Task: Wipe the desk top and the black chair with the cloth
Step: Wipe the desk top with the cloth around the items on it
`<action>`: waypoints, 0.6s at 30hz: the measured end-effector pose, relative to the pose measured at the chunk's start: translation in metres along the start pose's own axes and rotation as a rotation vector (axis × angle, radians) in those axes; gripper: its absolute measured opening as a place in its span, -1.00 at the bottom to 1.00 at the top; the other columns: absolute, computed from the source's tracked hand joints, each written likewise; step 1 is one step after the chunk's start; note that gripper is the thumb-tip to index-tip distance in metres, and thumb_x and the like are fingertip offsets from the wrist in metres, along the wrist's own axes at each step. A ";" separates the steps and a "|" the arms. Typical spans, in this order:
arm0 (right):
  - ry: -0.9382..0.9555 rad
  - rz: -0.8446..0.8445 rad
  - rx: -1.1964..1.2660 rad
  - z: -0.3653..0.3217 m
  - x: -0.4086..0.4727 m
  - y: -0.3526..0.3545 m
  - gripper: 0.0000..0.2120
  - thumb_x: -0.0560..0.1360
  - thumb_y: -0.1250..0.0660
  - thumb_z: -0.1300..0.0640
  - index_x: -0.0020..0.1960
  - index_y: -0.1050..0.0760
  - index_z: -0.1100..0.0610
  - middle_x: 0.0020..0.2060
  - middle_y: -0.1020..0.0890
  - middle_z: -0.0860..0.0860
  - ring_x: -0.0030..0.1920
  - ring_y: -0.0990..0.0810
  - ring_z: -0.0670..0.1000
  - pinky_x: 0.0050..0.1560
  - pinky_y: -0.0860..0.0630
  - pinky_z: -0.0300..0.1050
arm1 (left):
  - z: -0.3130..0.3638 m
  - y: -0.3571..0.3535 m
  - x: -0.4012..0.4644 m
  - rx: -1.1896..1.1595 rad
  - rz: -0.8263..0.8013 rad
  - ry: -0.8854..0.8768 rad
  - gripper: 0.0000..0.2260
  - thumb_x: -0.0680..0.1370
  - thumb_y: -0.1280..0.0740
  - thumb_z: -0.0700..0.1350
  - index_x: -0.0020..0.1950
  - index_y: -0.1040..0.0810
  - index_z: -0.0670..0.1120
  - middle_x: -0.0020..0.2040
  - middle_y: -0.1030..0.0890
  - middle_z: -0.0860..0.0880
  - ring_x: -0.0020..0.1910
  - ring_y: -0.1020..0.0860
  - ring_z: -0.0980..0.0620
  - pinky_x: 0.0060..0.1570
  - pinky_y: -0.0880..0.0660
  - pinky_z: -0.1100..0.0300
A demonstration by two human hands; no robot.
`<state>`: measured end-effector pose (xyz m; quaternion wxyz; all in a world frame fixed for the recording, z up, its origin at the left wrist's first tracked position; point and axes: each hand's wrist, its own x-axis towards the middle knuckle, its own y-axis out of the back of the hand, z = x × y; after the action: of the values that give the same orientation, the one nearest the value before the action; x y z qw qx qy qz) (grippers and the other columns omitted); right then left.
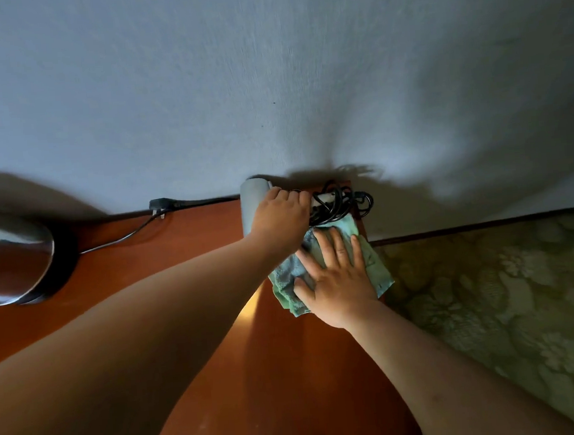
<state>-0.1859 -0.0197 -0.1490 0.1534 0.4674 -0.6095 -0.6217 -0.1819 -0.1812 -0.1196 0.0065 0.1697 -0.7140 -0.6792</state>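
Your right hand (335, 275) spread flat on cloth (373, 262), far right counter (222, 377) corner. Left hand (280, 217) grips grey appliance (252, 203) just beyond; unwiped counter lies leftward.

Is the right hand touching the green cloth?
Touching. The head view shows the right hand lying flat, fingers spread, on the cloth on the desk.

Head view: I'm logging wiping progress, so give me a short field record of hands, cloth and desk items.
left hand: grips a grey hair dryer at the desk's far right corner
right hand: flat, fingers spread, pressing the cloth
cloth: green-blue towel, on the desk by its right edge
desk top: red-brown wood
black cord: bundled beside the hair dryer
kettle: shiny metal, far left
black chair: not in view
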 end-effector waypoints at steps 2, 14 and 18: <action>0.001 0.003 0.000 -0.001 0.001 0.000 -0.21 0.40 0.36 -0.33 0.63 0.15 -0.24 0.65 0.21 0.04 0.62 0.31 0.12 0.54 0.37 0.26 | -0.003 0.000 0.000 0.002 -0.013 -0.003 -0.71 0.57 -0.19 -0.18 0.28 -0.42 -0.16 0.15 -0.60 -0.13 0.13 -0.56 -0.17 0.33 -0.33 0.01; -0.035 0.081 -0.043 -0.010 -0.002 -0.013 -0.32 0.53 0.29 -0.30 0.65 0.16 -0.20 0.65 0.14 0.08 0.63 0.27 0.18 0.53 0.32 0.33 | -0.069 0.007 -0.068 -0.017 0.014 0.043 -0.51 0.58 -0.28 -0.10 0.49 -0.29 -0.14 0.34 -0.52 -0.10 0.32 -0.47 -0.13 0.41 -0.25 0.04; -0.068 0.066 -0.030 -0.032 0.011 -0.005 -0.30 0.51 0.38 -0.30 0.63 0.25 -0.20 0.64 0.21 0.09 0.61 0.34 0.18 0.52 0.34 0.34 | -0.098 0.007 -0.093 0.005 -0.017 0.105 -0.47 0.57 -0.26 -0.15 0.54 -0.23 -0.15 0.38 -0.49 -0.10 0.36 -0.45 -0.12 0.42 -0.25 0.05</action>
<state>-0.1654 -0.0467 -0.1526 0.1598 0.4232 -0.6200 -0.6410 -0.0723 -0.2526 -0.0843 0.0377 0.2111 -0.7129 -0.6677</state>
